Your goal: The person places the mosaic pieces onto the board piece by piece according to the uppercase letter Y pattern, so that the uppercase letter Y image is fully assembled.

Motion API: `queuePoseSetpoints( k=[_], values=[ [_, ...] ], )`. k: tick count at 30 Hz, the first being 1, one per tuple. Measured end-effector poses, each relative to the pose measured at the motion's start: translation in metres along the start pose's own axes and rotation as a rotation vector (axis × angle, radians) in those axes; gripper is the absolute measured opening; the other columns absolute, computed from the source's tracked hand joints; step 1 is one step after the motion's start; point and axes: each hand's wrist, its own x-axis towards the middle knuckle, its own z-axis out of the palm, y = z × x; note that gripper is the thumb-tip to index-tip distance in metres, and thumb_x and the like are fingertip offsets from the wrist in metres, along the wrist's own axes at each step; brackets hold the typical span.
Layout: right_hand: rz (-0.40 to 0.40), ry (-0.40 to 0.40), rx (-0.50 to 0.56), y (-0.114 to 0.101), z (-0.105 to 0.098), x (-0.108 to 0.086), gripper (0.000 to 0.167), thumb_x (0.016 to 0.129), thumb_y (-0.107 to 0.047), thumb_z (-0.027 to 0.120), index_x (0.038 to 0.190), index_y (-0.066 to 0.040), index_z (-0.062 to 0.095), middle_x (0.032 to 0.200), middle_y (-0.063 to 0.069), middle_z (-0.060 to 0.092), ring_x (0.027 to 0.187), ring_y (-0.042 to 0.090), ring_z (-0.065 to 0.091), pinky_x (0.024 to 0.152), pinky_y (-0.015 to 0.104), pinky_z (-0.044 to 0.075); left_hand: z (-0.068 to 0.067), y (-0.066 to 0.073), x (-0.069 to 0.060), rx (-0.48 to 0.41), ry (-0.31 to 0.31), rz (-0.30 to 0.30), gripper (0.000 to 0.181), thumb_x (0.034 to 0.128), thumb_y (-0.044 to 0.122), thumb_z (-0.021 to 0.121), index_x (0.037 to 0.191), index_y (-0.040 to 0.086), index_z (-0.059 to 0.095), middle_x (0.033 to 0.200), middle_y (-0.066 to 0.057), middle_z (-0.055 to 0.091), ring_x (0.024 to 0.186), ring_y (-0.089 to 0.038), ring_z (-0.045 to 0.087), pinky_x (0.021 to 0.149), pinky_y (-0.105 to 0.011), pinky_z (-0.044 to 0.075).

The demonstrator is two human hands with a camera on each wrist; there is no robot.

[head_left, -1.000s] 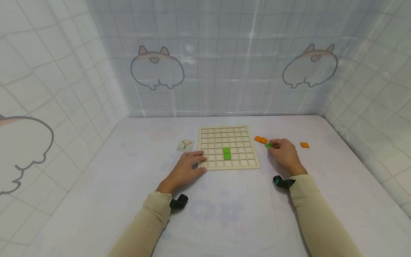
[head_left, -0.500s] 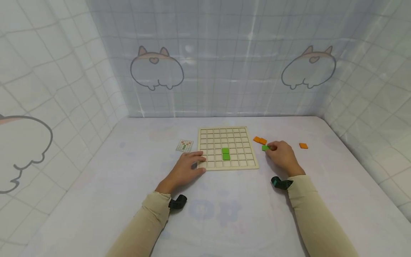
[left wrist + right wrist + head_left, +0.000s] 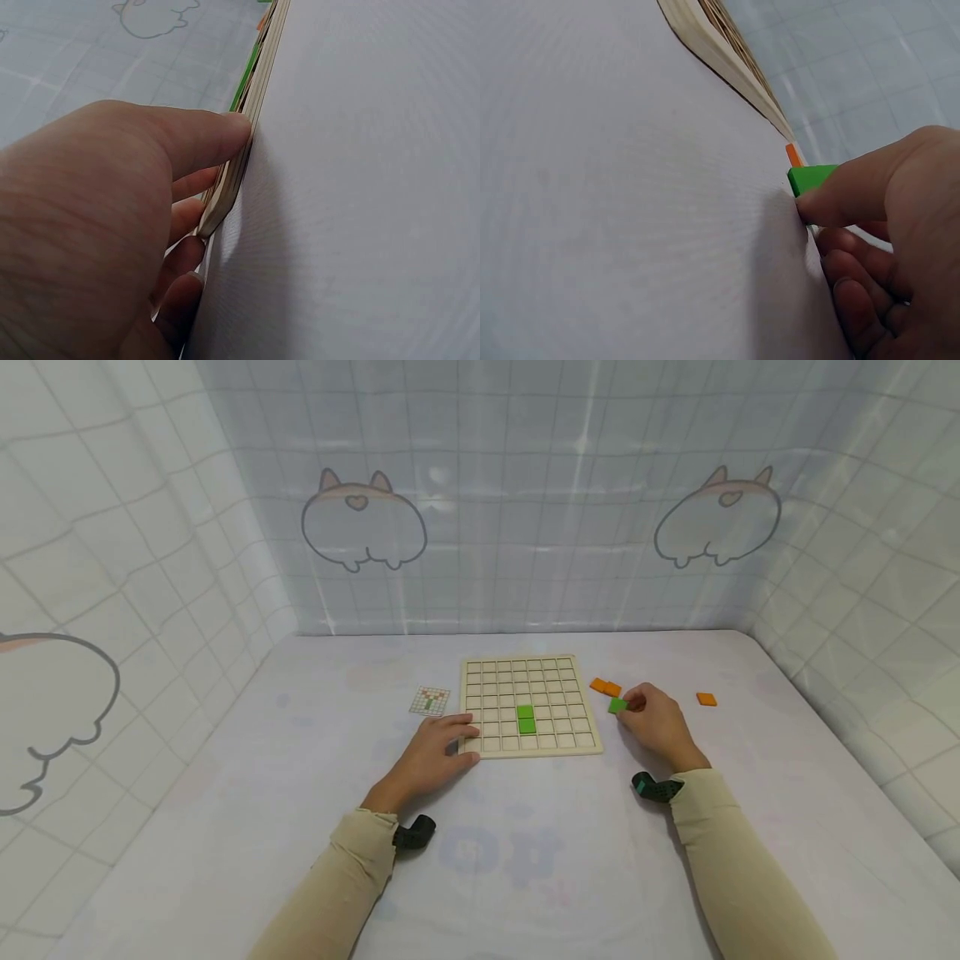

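Observation:
A square wooden grid board [image 3: 492, 691] lies flat on the white cloth. Two green square tiles [image 3: 526, 726] sit in its cells, one behind the other. My left hand [image 3: 429, 758] rests at the board's near left corner, fingers spread and relaxed; in the left wrist view the thumb [image 3: 214, 135] touches the board's edge. Right of the board, my right hand [image 3: 660, 724] pinches a loose green tile [image 3: 617, 705] between thumb and fingertips. This green tile [image 3: 810, 178] is low over the cloth in the right wrist view; whether it touches cannot be told.
Two orange tiles [image 3: 605, 687] lie side by side just right of the board. Another orange tile [image 3: 707, 699] lies farther right. A small printed grid card [image 3: 430, 700] with orange and green squares lies left of the board. A patterned cloth wall [image 3: 517, 568] stands behind.
The right hand has moved slightly left with the green tile, which has come to show flatter and more fully. The left hand keeps its place at the board.

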Motion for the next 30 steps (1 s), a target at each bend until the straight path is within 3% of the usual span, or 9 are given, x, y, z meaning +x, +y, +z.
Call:
queuePoseSetpoints(
  k=[11,20,30],
  values=[
    [0.008,0.012,0.036,-0.002,0.0004,-0.0014,0.024,0.094,-0.013,0.064,0.113,0.0,0.057,0.103,0.016,0.06,0.094,0.031,0.054,0.081,0.041,0.046,0.0004,-0.001,0.0003,-0.01,0.001,0.002,0.042,0.094,0.029,0.071,0.132,0.014,0.066,0.153,-0.001,0.046,0.138,-0.032,0.037,0.109,-0.051,0.033],
    [-0.016,0.014,0.06,0.0008,0.0003,-0.001,0.042,0.095,-0.016,0.058,0.135,-0.004,0.059,0.109,0.018,0.062,0.09,0.031,0.055,0.075,0.039,0.047,-0.0006,-0.0013,0.0025,-0.007,-0.005,0.002,0.042,0.0944,0.03,0.071,0.133,0.015,0.066,0.154,-0.001,0.045,0.138,-0.032,0.036,0.11,-0.051,0.033],
    [0.009,-0.034,0.067,-0.001,0.0003,-0.0019,0.037,0.096,-0.023,0.058,0.128,-0.006,0.068,0.107,0.014,0.064,0.087,0.027,0.052,0.07,0.036,0.043,0.0004,-0.0009,-0.0005,-0.003,0.001,0.006,0.041,0.0941,0.029,0.07,0.132,0.013,0.066,0.153,-0.003,0.046,0.138,-0.034,0.036,0.109,-0.052,0.032]
  ],
)
